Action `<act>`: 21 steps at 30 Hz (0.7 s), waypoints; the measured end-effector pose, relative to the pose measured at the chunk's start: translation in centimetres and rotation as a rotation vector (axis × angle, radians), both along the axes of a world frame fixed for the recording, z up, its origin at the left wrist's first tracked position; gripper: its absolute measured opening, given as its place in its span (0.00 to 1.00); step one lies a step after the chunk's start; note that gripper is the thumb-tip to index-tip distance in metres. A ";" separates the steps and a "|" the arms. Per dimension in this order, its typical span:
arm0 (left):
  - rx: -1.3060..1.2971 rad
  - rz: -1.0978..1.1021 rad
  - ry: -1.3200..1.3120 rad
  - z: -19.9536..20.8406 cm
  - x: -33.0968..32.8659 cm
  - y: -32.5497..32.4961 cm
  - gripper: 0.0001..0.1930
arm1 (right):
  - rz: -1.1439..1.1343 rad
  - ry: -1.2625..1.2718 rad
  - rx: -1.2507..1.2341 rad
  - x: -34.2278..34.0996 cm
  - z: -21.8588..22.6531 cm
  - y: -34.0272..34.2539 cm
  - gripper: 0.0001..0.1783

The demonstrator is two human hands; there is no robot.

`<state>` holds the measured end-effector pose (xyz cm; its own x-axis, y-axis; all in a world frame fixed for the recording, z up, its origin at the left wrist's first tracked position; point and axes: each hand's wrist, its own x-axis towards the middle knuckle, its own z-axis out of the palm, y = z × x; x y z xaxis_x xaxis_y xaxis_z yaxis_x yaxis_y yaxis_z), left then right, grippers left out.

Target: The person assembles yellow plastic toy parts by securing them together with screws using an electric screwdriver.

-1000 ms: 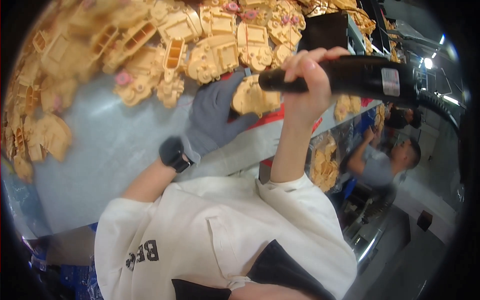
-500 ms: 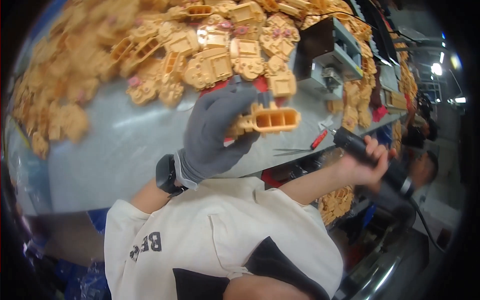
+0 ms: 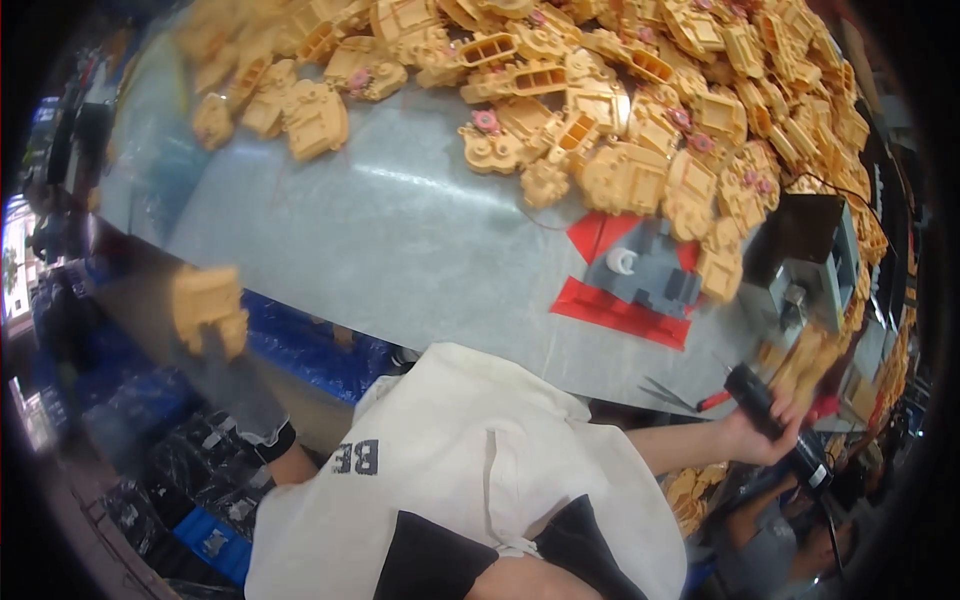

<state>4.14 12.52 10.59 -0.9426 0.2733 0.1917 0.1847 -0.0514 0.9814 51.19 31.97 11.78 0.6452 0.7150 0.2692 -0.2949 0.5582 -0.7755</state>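
Note:
Out past the left end of the table, my left hand, in a grey glove, holds a yellow-orange moulded plastic housing. Motion blurs both the hand and the housing a little. My bare right hand is wrapped round a black corded electric screwdriver by the table's right front edge, its bit end pointing up and left. Between the hands, a grey fixture with a white round piece lies on the table, fixed among strips of red tape. No housing sits on the fixture.
Similar housings lie heaped along the table's far side. A red-handled tool with thin metal blades lies near the screwdriver. At right stands a grey metal box. Blue plastic sheeting is below the front edge; another person sits lower right.
My left hand has carried the housing from above the fixture to the far left, off the table. The right hand still grips the screwdriver. The view has shifted left, uncovering the fixture.

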 end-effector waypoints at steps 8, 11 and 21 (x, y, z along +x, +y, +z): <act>-1.065 -0.225 0.640 -16.3 -15.2 -14.4 0.22 | 0.085 0.120 -0.104 1.1 -2.5 1.9 0.07; -1.184 -0.426 1.036 -10.7 -16.5 1.4 0.27 | 0.149 0.135 -0.058 2.6 -2.2 1.6 0.07; -1.048 -0.956 1.191 -1.0 -10.0 20.5 0.31 | -0.058 0.104 -0.079 1.7 -1.8 -2.1 0.17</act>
<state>-5.83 32.98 9.56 0.0744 0.9970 -0.0217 0.9952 -0.0729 0.0655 52.84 29.84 9.98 0.7076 0.6919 0.1434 -0.3446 0.5150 -0.7849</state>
